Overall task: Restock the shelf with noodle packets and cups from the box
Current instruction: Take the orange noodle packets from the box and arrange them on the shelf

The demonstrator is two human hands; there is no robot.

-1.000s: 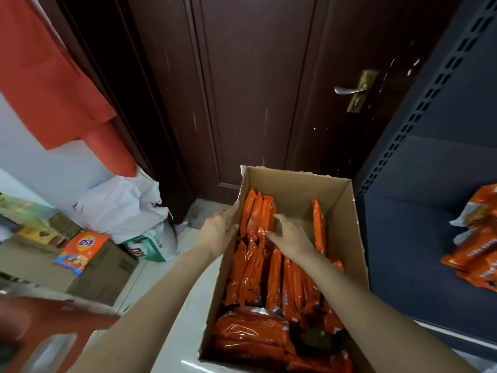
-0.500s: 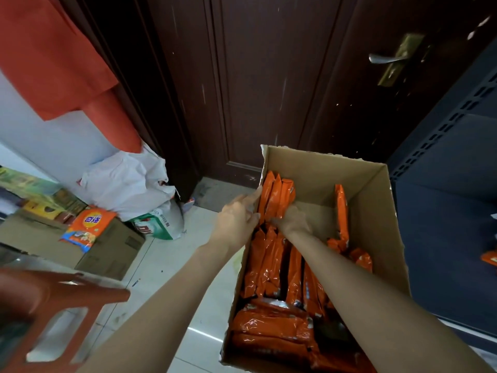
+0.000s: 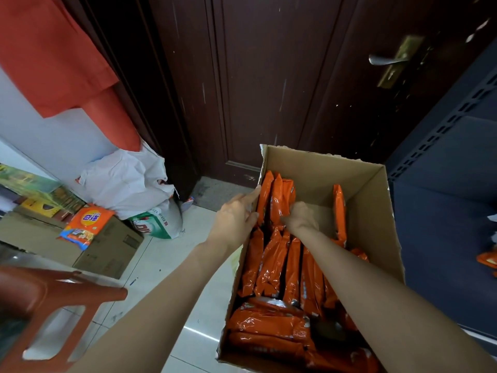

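An open cardboard box [image 3: 373,211] stands on the floor, filled with several orange noodle packets [image 3: 277,265] set on edge. My left hand [image 3: 236,216] lies against the box's left wall, its fingers touching the outer packet of an upright bunch of packets [image 3: 277,195] at the far left. My right hand [image 3: 302,218] reaches into the box and curls its fingers round the right side of that same bunch. A single packet [image 3: 339,211] stands alone near the right wall. At the right, the dark blue shelf [image 3: 443,224] carries a few orange packets [image 3: 488,261].
A dark brown door [image 3: 269,76] with a metal handle [image 3: 384,60] stands just behind the box. Left on the tiled floor are a white sack [image 3: 129,181], a green-and-white bag [image 3: 156,224], a closed carton [image 3: 107,249] and a red plastic stool [image 3: 51,302] close by.
The view has swung left and down, so the shelf's packets slid to the right edge. Both hands moved deeper into the box's far left corner and closed in on the upright bunch.
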